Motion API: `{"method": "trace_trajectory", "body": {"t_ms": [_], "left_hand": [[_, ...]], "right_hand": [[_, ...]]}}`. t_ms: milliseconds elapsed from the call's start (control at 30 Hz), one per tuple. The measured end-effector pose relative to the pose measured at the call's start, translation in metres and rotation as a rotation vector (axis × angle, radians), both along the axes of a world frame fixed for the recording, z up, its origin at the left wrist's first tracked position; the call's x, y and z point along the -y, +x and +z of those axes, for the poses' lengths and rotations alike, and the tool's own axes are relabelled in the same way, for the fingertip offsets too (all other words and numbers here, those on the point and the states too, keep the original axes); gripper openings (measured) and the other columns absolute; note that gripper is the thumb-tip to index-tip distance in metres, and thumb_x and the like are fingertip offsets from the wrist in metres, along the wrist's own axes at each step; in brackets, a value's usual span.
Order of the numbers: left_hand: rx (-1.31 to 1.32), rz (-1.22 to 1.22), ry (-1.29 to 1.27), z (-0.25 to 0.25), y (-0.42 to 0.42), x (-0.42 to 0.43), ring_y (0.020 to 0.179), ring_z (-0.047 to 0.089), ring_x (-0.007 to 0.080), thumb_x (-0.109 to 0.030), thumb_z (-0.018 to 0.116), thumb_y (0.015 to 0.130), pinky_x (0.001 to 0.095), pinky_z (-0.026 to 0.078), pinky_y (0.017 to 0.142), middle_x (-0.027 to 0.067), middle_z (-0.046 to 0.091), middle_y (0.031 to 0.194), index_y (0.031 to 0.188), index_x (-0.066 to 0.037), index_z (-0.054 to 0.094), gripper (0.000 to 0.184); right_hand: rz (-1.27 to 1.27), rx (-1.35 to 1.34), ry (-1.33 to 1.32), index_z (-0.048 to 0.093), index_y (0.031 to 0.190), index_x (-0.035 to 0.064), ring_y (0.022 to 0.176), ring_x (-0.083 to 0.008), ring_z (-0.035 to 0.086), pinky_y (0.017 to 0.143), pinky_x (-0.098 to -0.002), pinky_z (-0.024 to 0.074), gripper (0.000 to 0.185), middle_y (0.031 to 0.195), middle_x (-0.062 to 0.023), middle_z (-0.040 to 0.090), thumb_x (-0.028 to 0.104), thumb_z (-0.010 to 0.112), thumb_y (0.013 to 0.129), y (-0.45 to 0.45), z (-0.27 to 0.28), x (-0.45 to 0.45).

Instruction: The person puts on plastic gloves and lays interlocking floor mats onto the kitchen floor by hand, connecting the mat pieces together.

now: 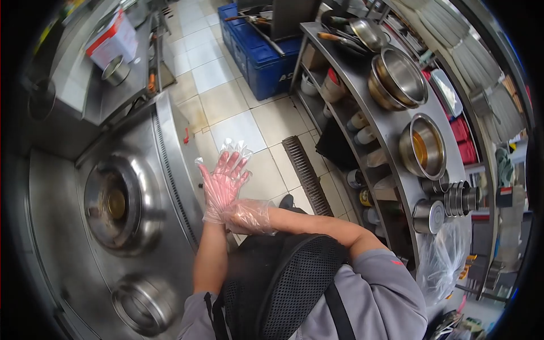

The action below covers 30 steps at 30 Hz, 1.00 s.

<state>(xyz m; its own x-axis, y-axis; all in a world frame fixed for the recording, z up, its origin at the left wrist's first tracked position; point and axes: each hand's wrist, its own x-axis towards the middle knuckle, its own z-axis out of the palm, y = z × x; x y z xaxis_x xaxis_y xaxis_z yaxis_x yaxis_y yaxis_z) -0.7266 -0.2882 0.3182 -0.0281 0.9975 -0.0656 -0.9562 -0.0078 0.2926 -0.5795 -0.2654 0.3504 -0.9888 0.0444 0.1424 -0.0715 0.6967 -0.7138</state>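
My left hand (pixel 222 180) is stretched out over the floor beside the steel stove, inside a clear disposable plastic glove (pixel 213 214). Its fingers are spread, and loose plastic stands beyond the fingertips. At that wrist, my right hand (pixel 247 215), also covered in clear plastic, is closed on the cuff of the left glove. Its fingertips are partly hidden behind the wrist and the crumpled film.
Left of me, the steel stove (pixel 178 164) carries a wok burner (pixel 148 195) and a round pot ring (pixel 144 304). To the right, a steel shelf counter (pixel 391 150) holds stacked bowls (pixel 401 73), and a blue bin (pixel 241 56) stands ahead. A drain grate (pixel 306 175) crosses the tiles.
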Motion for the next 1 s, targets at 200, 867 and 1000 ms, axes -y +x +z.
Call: {"method": "trace_trajectory", "body": {"t_ms": [200,867,1000], "left_hand": [[-0.38,0.036,-0.342,-0.037,0.023,-0.093,0.132,0.055,0.0314,-0.06,0.051,0.102,0.0379,0.055,0.098,0.0124,0.057,0.144,0.143,-0.009,0.054,0.066],[-1.5,-0.764,0.054,-0.033,0.119,-0.307,0.1,0.068,0.0377,-0.037,0.071,0.096,0.045,0.053,0.089,0.0217,0.069,0.106,0.113,-0.001,0.063,0.04],[-1.564,-0.636,0.165,-0.092,0.126,-0.333,0.092,0.062,0.0475,-0.023,0.059,0.099,0.0524,0.05,0.08,0.0256,0.065,0.097,0.104,-0.001,0.06,0.023]], "right_hand": [[-0.061,0.311,-0.163,0.064,0.102,-0.0007,0.095,-0.0407,0.066,0.084,-0.0475,0.0532,0.032,0.098,-0.0213,0.067,0.03,0.067,0.093,0.049,0.005,-0.092],[-1.243,-0.623,-1.796,0.009,0.164,0.0058,0.154,-0.0368,0.019,0.124,-0.0569,0.0099,0.108,0.172,-0.0131,0.009,0.081,0.039,0.093,0.118,-0.149,-0.347],[-1.302,-0.442,-1.769,0.019,0.163,0.0038,0.156,-0.0337,0.016,0.124,-0.0543,0.0085,0.099,0.17,-0.0142,0.017,0.074,0.044,0.097,0.115,-0.189,-0.371]]}}
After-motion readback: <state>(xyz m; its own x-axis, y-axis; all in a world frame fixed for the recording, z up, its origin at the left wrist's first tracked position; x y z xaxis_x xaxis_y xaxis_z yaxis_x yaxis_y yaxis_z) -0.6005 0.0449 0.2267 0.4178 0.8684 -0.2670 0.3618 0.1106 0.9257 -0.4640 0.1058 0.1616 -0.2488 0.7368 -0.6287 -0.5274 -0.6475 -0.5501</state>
